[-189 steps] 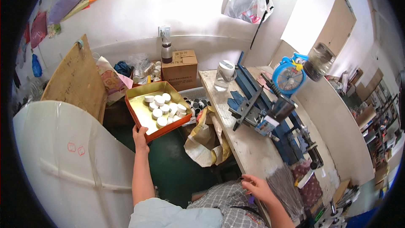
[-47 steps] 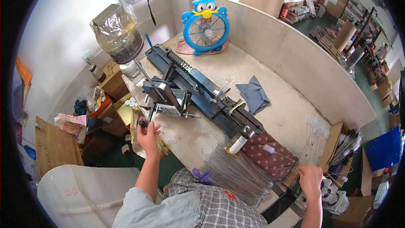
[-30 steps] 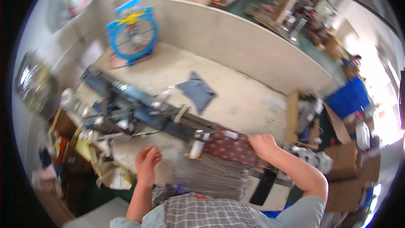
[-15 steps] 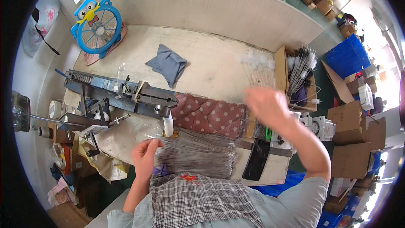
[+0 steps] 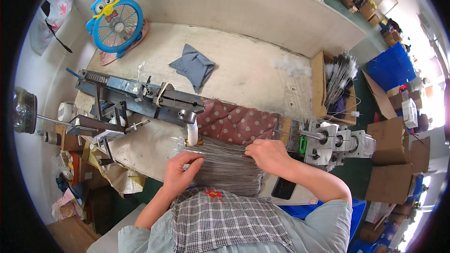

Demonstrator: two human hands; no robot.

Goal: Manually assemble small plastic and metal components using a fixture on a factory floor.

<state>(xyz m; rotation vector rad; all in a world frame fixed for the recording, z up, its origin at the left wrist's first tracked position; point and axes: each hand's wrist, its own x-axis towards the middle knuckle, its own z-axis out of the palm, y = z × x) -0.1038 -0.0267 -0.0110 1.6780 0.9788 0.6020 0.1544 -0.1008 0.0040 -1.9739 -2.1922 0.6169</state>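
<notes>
A thick bundle of thin grey metal wires (image 5: 225, 173) lies across the desk's near edge, in front of my body. My right hand (image 5: 269, 155) is over the bundle's right end, its thumb and fingers pinched on thin wire. At the left end, my left hand (image 5: 183, 171) is closed, with thumb and fingertips close together; what it holds, if anything, is too fine to make out. Just beyond it stands a white curved tube (image 5: 192, 133) below the end of a long dark metal fixture (image 5: 140, 99). A brown polka-dot padded cloth (image 5: 239, 122) lies beyond the wires.
At right stands a metal machine with a shaft (image 5: 337, 140); a black phone (image 5: 283, 189) lies partly under my right arm. A cardboard box (image 5: 319, 84) holds white-tipped wires. Farther back are a grey cloth (image 5: 193, 67) and a blue cartoon fan (image 5: 117, 28). A lever mechanism (image 5: 105, 133) juts out at left.
My right hand has come back from beside the cardboard box to the wire bundle and pinches there. My left hand has shifted right over the bundle. The whole view has shifted slightly.
</notes>
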